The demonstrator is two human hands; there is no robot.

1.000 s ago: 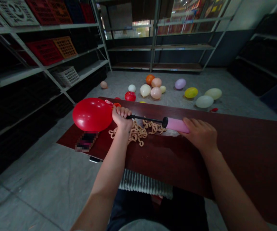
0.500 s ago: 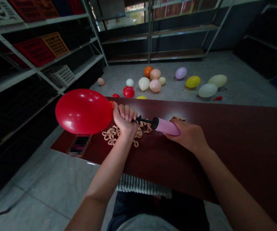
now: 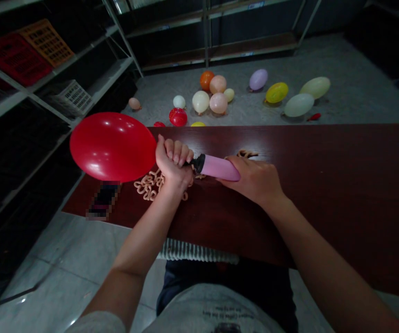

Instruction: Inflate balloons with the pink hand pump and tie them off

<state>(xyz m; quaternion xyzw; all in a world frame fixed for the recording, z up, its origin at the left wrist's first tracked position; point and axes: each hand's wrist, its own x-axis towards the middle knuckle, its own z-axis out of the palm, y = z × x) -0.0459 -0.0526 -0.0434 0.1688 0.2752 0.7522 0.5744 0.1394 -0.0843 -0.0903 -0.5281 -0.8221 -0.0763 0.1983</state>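
A large inflated red balloon (image 3: 112, 147) points left, its neck hidden in my left hand (image 3: 174, 159). The fingers of that hand are closed around the neck and the black end of a hand balloon pump (image 3: 220, 167). My right hand (image 3: 255, 179) is wrapped around the far end of the pump's pink barrel. Only a short black stretch shows between the barrel and my left hand. Under and beside my left hand, a pile of curly beige pieces (image 3: 148, 185) lies on the table; a smaller beige bunch (image 3: 247, 153) is behind my right hand.
A phone-like, blurred-out object (image 3: 104, 201) lies near the left edge of the dark brown table (image 3: 341, 185). Beyond it, several balloons, among them an orange one (image 3: 207, 80) and a purple one (image 3: 258, 79), lie on the floor. Shelves with crates (image 3: 46, 44) stand at left and back.
My right hand has pushed the pink barrel left toward my left hand, so the black rod between them has shortened. The view has tilted downward.
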